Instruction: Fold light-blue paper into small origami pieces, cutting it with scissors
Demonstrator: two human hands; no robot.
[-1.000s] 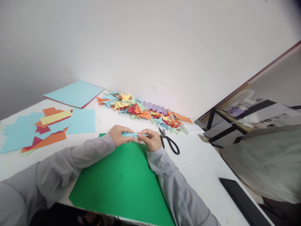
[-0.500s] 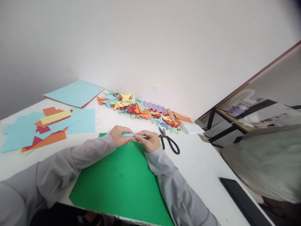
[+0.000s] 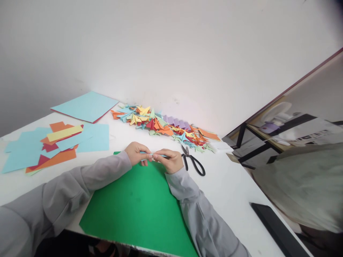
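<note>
A narrow folded piece of light blue paper (image 3: pixel 146 153) is pinched between my two hands, mostly covered by the fingers. My left hand (image 3: pixel 137 153) grips its left part, thumb on top. On the right part, the thumb and fingers of my right hand (image 3: pixel 169 160) press together, fingertips touching or nearly touching those of the left. Both hands are over the far edge of a green sheet (image 3: pixel 136 210). Just right of my right hand lie black-handled scissors (image 3: pixel 193 160), blades pointing away.
Along the wall stretches a heap of colourful folded paper shapes (image 3: pixel 158 125). Loose paper pieces (image 3: pixel 57 146) overlap at the left, with a large light blue sheet (image 3: pixel 87 105) behind them. A black flat object (image 3: pixel 278 228) lies near the table's right edge; a shelf (image 3: pixel 257 139) stands beyond.
My left thumb has shifted right along the paper toward the right fingertips, so less of the blue paper shows. The hands otherwise stay in place.
</note>
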